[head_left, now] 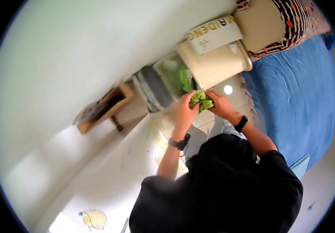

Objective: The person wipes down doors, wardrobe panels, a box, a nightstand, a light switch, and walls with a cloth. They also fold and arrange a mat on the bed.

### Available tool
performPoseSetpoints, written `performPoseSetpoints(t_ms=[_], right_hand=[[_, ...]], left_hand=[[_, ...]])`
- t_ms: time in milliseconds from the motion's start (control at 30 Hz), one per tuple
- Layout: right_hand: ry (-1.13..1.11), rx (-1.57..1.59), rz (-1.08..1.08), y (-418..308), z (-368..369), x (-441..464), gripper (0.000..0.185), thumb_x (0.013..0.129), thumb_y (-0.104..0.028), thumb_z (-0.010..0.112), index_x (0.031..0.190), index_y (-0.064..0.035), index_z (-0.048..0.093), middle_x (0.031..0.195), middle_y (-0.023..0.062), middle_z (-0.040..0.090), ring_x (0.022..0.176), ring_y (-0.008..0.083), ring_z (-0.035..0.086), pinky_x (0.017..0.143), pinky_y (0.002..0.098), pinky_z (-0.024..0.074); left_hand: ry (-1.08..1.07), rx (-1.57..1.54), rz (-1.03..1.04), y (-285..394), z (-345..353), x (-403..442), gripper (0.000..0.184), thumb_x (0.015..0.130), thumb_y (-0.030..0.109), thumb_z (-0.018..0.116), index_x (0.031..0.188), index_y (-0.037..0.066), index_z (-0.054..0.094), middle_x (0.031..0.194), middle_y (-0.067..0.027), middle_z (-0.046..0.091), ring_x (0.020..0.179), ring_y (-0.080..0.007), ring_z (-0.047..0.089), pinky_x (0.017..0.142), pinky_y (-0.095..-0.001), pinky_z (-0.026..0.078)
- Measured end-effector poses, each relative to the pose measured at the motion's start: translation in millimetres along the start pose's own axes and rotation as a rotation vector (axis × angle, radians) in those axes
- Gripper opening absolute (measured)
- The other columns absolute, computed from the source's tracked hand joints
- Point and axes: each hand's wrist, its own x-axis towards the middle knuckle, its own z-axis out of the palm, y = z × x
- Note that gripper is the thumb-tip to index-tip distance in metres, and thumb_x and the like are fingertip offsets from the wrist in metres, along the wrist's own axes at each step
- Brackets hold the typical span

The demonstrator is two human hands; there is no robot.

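A bunched-up green cloth is held in front of my body between both hands. My left hand grips its left side with bent fingers. On the opposite side, my right hand has its fingers closed on the same cloth. Folds and a twisted part of the fabric show between the fingertips. A black band is around each wrist.
Beyond my hands stands a cream cabinet with a white lettered box on it. A bed with a blue sheet lies to the right. Left of the cabinet are a blurred clear container, a grey striped item and a cardboard box.
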Motion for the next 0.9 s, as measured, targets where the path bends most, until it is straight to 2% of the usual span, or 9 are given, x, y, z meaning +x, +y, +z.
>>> performPoseSetpoints(t_ms=[33, 200, 267, 333, 367, 533, 633, 733, 900], right_hand=[[0.037, 0.001, 0.020, 25.0, -17.3, 3.0, 0.051, 0.076, -0.015, 0.073, 0.123, -0.0085, 0.056, 0.112, 0.0124, 0.060, 0.094, 0.0375, 0.062, 0.079, 0.0448, 0.0526], [0.136, -0.074, 0.133, 139.3, -50.6, 20.2, 0.055, 0.072, -0.008, 0.075, 0.123, -0.0086, 0.057, 0.113, 0.0118, 0.060, 0.095, 0.0365, 0.062, 0.081, 0.0420, 0.0531], [0.162, -0.053, 0.195, 173.8, -31.2, 27.4, 0.056, 0.072, -0.006, 0.074, 0.124, -0.0079, 0.056, 0.119, 0.0120, 0.058, 0.098, 0.0369, 0.062, 0.082, 0.0419, 0.0535], [0.206, -0.019, 0.192, 194.5, -5.2, 43.5, 0.058, 0.073, -0.005, 0.073, 0.128, -0.0078, 0.055, 0.126, 0.0132, 0.055, 0.101, 0.0366, 0.062, 0.084, 0.0417, 0.0536], [0.165, 0.081, 0.254, 209.4, 12.1, 51.2, 0.068, 0.070, 0.001, 0.073, 0.134, -0.0048, 0.051, 0.131, 0.0163, 0.051, 0.112, 0.0384, 0.057, 0.092, 0.0408, 0.0508], [0.094, 0.210, 0.279, 249.7, 90.4, 96.5, 0.067, 0.072, 0.005, 0.068, 0.136, -0.0080, 0.051, 0.133, 0.0152, 0.050, 0.114, 0.0372, 0.056, 0.093, 0.0416, 0.0513], [0.103, -0.033, 0.101, 277.1, 113.2, 111.2, 0.063, 0.076, -0.002, 0.064, 0.137, -0.0158, 0.054, 0.132, 0.0107, 0.052, 0.116, 0.0320, 0.054, 0.090, 0.0397, 0.0526], [0.110, -0.069, 0.083, 292.8, 112.0, 128.1, 0.067, 0.071, 0.001, 0.063, 0.135, -0.0192, 0.056, 0.125, 0.0092, 0.055, 0.108, 0.0319, 0.056, 0.085, 0.0394, 0.0536], [0.173, -0.171, -0.048, 313.5, 84.3, 148.9, 0.066, 0.069, 0.001, 0.064, 0.131, -0.0195, 0.058, 0.116, 0.0077, 0.060, 0.102, 0.0294, 0.058, 0.085, 0.0383, 0.0519]], left_hand=[[-0.039, -0.100, -0.121, 1.5, 30.5, 18.9, 0.050, 0.082, 0.002, 0.070, 0.130, 0.006, 0.055, 0.122, -0.0108, 0.060, 0.099, -0.0218, 0.065, 0.080, -0.0305, 0.054], [-0.104, -0.040, 0.002, -36.1, 151.8, 95.9, 0.053, 0.081, 0.001, 0.068, 0.131, 0.007, 0.053, 0.127, -0.0142, 0.057, 0.114, -0.0319, 0.057, 0.093, -0.0384, 0.049], [-0.048, -0.010, 0.013, -57.8, 183.2, 113.2, 0.052, 0.080, -0.001, 0.065, 0.130, 0.008, 0.053, 0.130, -0.0142, 0.055, 0.120, -0.0355, 0.052, 0.099, -0.0423, 0.045], [0.035, 0.041, -0.072, -89.6, 206.5, 125.2, 0.047, 0.083, -0.001, 0.061, 0.129, 0.003, 0.053, 0.133, -0.0161, 0.053, 0.123, -0.0339, 0.052, 0.103, -0.0391, 0.043], [0.044, 0.066, -0.142, -108.8, 216.0, 132.3, 0.050, 0.082, -0.004, 0.060, 0.131, 0.003, 0.052, 0.135, -0.0159, 0.052, 0.125, -0.0338, 0.050, 0.104, -0.0391, 0.042], [0.261, 0.169, -0.200, -186.7, 236.7, 145.4, 0.056, 0.082, -0.008, 0.055, 0.136, 0.002, 0.048, 0.142, -0.0211, 0.045, 0.131, -0.0395, 0.043, 0.109, -0.0437, 0.037], [0.271, 0.278, -0.176, -220.9, 242.3, 154.5, 0.056, 0.080, -0.009, 0.057, 0.134, 0.005, 0.050, 0.137, -0.0203, 0.049, 0.125, -0.0408, 0.048, 0.104, -0.0446, 0.042], [0.299, 0.361, -0.167, -225.9, 249.3, 171.5, 0.051, 0.079, -0.009, 0.060, 0.128, 0.005, 0.055, 0.128, -0.0192, 0.056, 0.117, -0.0405, 0.053, 0.099, -0.0446, 0.046], [0.288, 0.376, -0.147, -223.1, 256.2, 203.2, 0.045, 0.075, -0.005, 0.064, 0.119, 0.006, 0.061, 0.118, -0.0146, 0.062, 0.106, -0.0370, 0.060, 0.090, -0.0425, 0.051]])
